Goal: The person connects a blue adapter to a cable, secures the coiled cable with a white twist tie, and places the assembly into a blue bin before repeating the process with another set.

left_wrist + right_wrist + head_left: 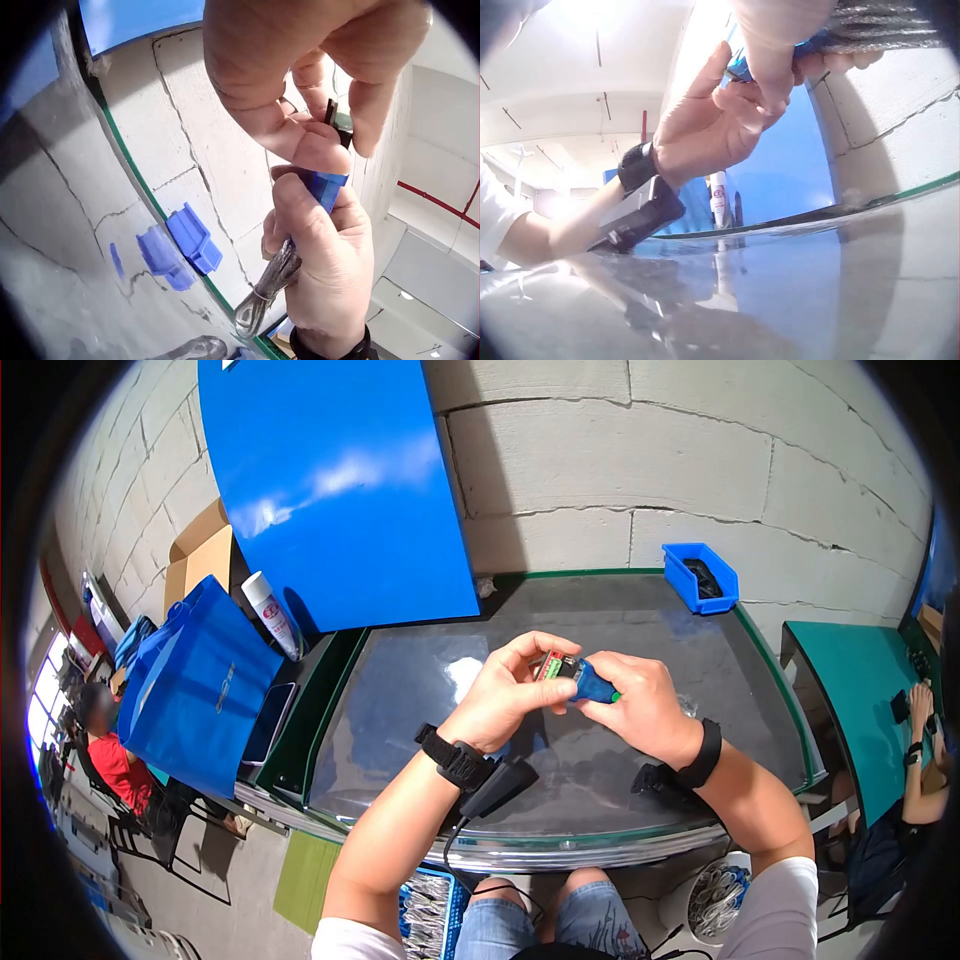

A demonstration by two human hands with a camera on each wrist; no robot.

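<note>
Right hand grips the blue adapter, fingers curled round its body, above the centre of the glass-topped table. Left hand pinches the green terminal end on the adapter's 9 o'clock side. Judged mid-fitting: the end appears not fully seated. Blue bin stands at 1 o'clock.

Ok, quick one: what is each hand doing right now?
Left hand: closed, pinching the near end of the blue connector between thumb and fingers.
Right hand: closed, gripping the same connector by its blue body.

Both hands on blue adapter
</note>
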